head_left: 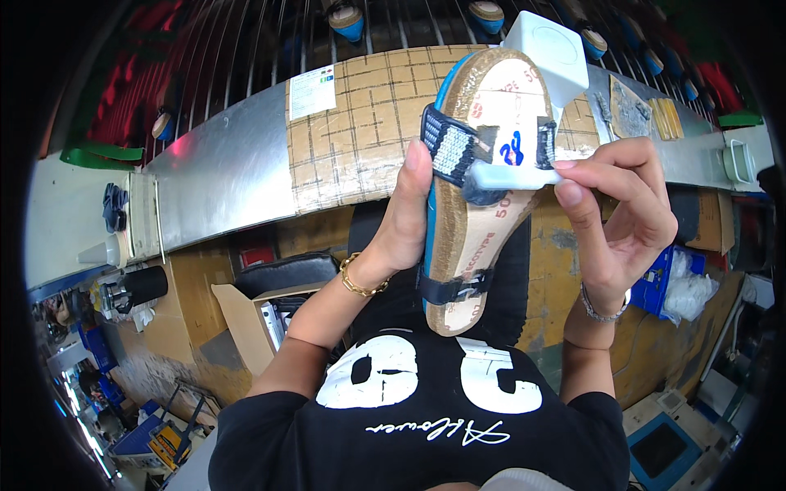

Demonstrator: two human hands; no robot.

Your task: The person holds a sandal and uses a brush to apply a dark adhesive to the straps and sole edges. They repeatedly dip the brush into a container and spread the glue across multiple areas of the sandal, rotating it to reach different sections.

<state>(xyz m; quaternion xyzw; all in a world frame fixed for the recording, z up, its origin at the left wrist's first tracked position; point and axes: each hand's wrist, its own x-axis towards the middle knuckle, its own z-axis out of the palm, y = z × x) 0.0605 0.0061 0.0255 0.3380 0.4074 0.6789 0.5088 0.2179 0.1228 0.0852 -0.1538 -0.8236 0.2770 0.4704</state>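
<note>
My left hand [407, 204] is closed on the left edge of a sandal [471, 237], its underside turned toward me. The sandal has a cork-coloured rim, a pale printed inner panel with handwritten blue marks, and blue along the side. Dark woven straps [449, 151] wrap over its edges onto the underside. Between thumb and fingertips, my right hand [618, 204] pinches the end of a small brush [516, 177] with a pale handle. The brush lies across the middle of the underside, its dark rounded head beside the left strap. Whether the bristles touch the surface is hard to tell.
Beyond the sandal, a cardboard sheet [368, 131] covers part of a metal bench [237, 176]. A white plastic container [547, 53] stands behind the sandal's top end. Blue-sided shoes [347, 23] sit on the rack of bars. An open carton [254, 327] is below left, a blue crate [655, 282] right.
</note>
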